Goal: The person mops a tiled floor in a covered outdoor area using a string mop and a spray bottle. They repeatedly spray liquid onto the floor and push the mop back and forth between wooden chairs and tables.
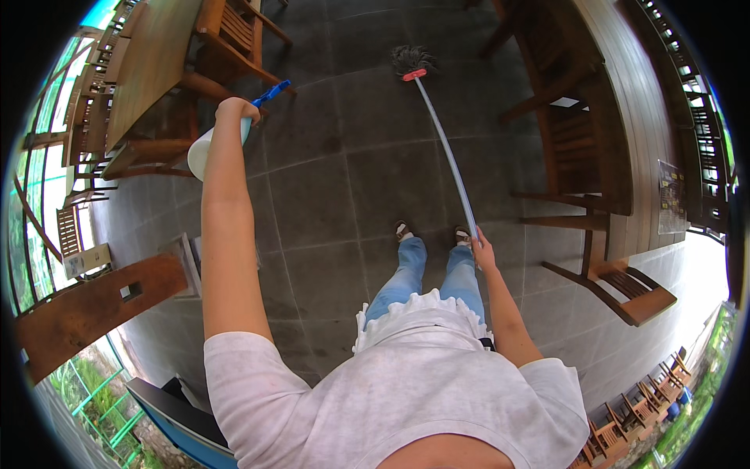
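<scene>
My left hand is stretched out ahead, closed around the neck of a spray bottle with a blue trigger head and a pale body. The blue nozzle points up and to the right. My right hand, low by my right leg, grips the metal handle of a mop. The handle slants away from me to a red clamp and a dark grey string mop head, which rests on the dark tiled floor.
Wooden chairs stand at a long wooden table on the left. Another wooden table with chairs lines the right side, and a single wooden chair stands near its end. A wooden slab is at the lower left.
</scene>
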A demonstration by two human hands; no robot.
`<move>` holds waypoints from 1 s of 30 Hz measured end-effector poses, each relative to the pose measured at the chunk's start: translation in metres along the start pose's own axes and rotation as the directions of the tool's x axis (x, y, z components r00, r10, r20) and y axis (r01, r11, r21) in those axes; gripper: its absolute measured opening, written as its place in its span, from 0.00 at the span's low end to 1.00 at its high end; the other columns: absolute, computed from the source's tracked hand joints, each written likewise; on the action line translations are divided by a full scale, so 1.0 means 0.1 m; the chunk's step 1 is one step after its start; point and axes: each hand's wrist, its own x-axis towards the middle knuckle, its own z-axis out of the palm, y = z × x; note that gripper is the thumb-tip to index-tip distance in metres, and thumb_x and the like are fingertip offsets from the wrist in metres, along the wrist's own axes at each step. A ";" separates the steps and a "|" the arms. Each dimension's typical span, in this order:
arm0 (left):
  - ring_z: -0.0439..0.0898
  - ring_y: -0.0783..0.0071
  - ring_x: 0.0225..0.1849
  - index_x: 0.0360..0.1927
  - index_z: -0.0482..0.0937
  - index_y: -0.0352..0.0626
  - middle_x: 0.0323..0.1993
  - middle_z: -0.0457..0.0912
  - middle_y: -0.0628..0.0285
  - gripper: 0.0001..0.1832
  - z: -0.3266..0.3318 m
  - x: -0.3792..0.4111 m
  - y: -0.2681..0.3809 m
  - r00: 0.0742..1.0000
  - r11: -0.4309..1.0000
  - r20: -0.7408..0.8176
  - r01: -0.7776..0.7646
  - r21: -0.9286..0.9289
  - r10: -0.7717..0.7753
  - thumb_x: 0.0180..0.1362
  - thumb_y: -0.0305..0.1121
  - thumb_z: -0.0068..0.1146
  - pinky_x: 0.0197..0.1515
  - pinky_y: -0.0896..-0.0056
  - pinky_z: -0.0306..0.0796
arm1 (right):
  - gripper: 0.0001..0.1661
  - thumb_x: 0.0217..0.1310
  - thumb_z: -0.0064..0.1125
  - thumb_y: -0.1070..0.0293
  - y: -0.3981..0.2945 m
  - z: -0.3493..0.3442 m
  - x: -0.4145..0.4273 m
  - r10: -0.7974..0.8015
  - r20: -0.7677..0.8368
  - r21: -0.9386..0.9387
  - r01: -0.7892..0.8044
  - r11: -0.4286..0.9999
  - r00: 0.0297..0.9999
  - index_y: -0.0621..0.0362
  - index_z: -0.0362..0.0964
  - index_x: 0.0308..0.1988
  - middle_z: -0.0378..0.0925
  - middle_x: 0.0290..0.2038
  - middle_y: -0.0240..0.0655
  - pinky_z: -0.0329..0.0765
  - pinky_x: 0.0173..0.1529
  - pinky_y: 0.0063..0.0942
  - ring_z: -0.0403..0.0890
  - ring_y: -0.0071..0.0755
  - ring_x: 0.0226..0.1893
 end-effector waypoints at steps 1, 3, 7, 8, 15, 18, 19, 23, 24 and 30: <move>0.75 0.62 0.47 0.47 0.74 0.54 0.47 0.75 0.55 0.31 0.00 -0.01 -0.05 1.000 1.000 -0.007 0.012 0.005 -0.012 0.31 0.38 0.57 0.50 0.65 0.67 | 0.26 0.61 0.47 0.58 -0.03 0.01 -0.01 0.008 0.009 -0.002 -0.008 1.000 1.000 0.38 0.60 0.59 0.64 0.15 0.27 0.63 0.14 0.21 0.63 0.18 0.12; 0.75 0.62 0.47 0.47 0.74 0.54 0.47 0.75 0.56 0.31 -0.02 -0.01 -0.14 1.000 1.000 -0.004 0.029 0.002 -0.029 0.31 0.39 0.57 0.50 0.65 0.67 | 0.26 0.61 0.47 0.59 -0.06 0.04 -0.04 0.011 -0.010 -0.027 -0.011 1.000 1.000 0.37 0.60 0.59 0.64 0.15 0.27 0.62 0.14 0.21 0.62 0.18 0.12; 0.75 0.62 0.47 0.47 0.75 0.51 0.47 0.75 0.56 0.30 -0.14 -0.11 -0.18 0.997 1.000 -0.069 0.023 -0.012 -0.023 0.32 0.39 0.58 0.50 0.65 0.67 | 0.26 0.61 0.47 0.59 -0.03 0.03 -0.04 0.056 -0.012 0.011 -0.055 0.998 0.998 0.36 0.60 0.59 0.63 0.14 0.27 0.62 0.14 0.21 0.62 0.18 0.11; 0.76 0.62 0.47 0.47 0.75 0.49 0.47 0.75 0.56 0.30 -0.17 -0.13 -0.15 0.994 1.000 -0.111 0.013 -0.011 -0.014 0.32 0.39 0.57 0.49 0.65 0.68 | 0.26 0.61 0.47 0.59 -0.01 0.03 -0.04 0.042 -0.015 0.016 -0.042 0.999 0.999 0.37 0.60 0.59 0.63 0.14 0.27 0.62 0.14 0.21 0.62 0.18 0.11; 0.77 0.58 0.44 0.42 0.78 0.42 0.43 0.77 0.52 0.27 -0.41 0.02 -0.22 0.958 0.985 -0.279 -0.107 -0.133 0.066 0.33 0.39 0.56 0.47 0.63 0.68 | 0.26 0.61 0.47 0.58 0.00 0.03 -0.02 0.020 0.006 0.041 -0.021 0.999 1.000 0.37 0.59 0.59 0.63 0.14 0.27 0.62 0.13 0.22 0.61 0.18 0.11; 0.76 0.59 0.46 0.44 0.77 0.41 0.46 0.76 0.53 0.28 -0.52 0.03 -0.18 0.959 0.989 -0.273 -0.108 -0.099 0.078 0.35 0.39 0.56 0.50 0.64 0.67 | 0.26 0.61 0.48 0.59 -0.03 0.06 -0.04 0.023 -0.002 0.021 -0.023 1.000 1.000 0.39 0.59 0.60 0.64 0.15 0.26 0.61 0.14 0.21 0.61 0.17 0.11; 0.76 0.59 0.46 0.45 0.76 0.41 0.46 0.76 0.53 0.28 -0.55 0.01 -0.17 0.961 0.991 -0.264 -0.107 -0.086 0.081 0.35 0.39 0.56 0.50 0.64 0.67 | 0.26 0.61 0.48 0.59 -0.02 0.07 -0.04 0.016 -0.009 0.008 -0.015 1.000 1.000 0.39 0.59 0.60 0.64 0.15 0.26 0.61 0.14 0.21 0.61 0.17 0.11; 0.76 0.58 0.47 0.46 0.76 0.42 0.46 0.76 0.52 0.29 -0.65 -0.14 -0.06 0.960 0.995 -0.271 -0.091 -0.047 0.075 0.35 0.41 0.56 0.50 0.63 0.66 | 0.26 0.60 0.48 0.59 0.01 0.10 -0.04 0.003 -0.011 0.042 -0.002 0.999 1.000 0.39 0.59 0.59 0.64 0.16 0.26 0.62 0.14 0.20 0.61 0.17 0.12; 0.76 0.56 0.46 0.45 0.76 0.40 0.45 0.76 0.50 0.28 -0.66 -0.15 -0.07 0.958 0.993 -0.272 -0.103 -0.052 0.085 0.36 0.42 0.56 0.48 0.62 0.67 | 0.26 0.60 0.48 0.59 0.00 0.10 -0.04 0.004 -0.015 0.030 -0.004 1.000 1.000 0.40 0.59 0.59 0.64 0.16 0.26 0.62 0.14 0.20 0.62 0.17 0.12; 0.76 0.55 0.45 0.44 0.76 0.38 0.45 0.76 0.48 0.28 -0.64 -0.17 -0.09 0.960 0.996 -0.275 -0.074 -0.043 0.060 0.36 0.42 0.56 0.47 0.60 0.66 | 0.27 0.60 0.49 0.58 -0.04 0.11 -0.07 0.013 -0.017 0.026 -0.013 1.000 1.000 0.41 0.60 0.59 0.65 0.17 0.26 0.63 0.14 0.20 0.63 0.17 0.13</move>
